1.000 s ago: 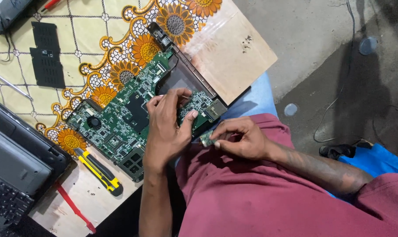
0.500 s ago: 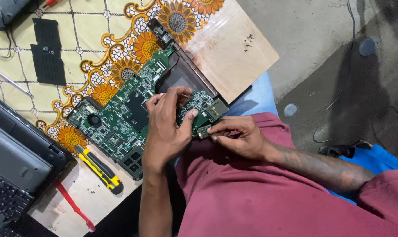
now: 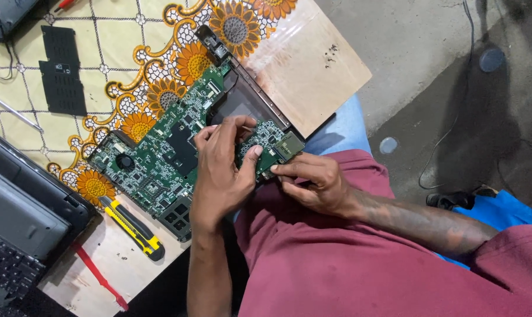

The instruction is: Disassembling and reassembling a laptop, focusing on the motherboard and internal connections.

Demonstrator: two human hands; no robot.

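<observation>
From the head camera, the left hand (image 3: 222, 170) lies curled over the green circuit board (image 3: 160, 158), fingers pressed on its near end, thumb against a small board piece (image 3: 272, 147); the right hand (image 3: 313, 185) pinches the lower edge of that piece; the circuit board rests on the bench (image 3: 313, 76) over a sunflower cloth (image 3: 131, 35); a yellow knife (image 3: 131, 228) lies just beside it, a laptop (image 3: 19, 217) at the left

Left hand (image 3: 222, 173) curled, thumb pressing; right hand (image 3: 313, 182) pinching, fingertips together.
</observation>
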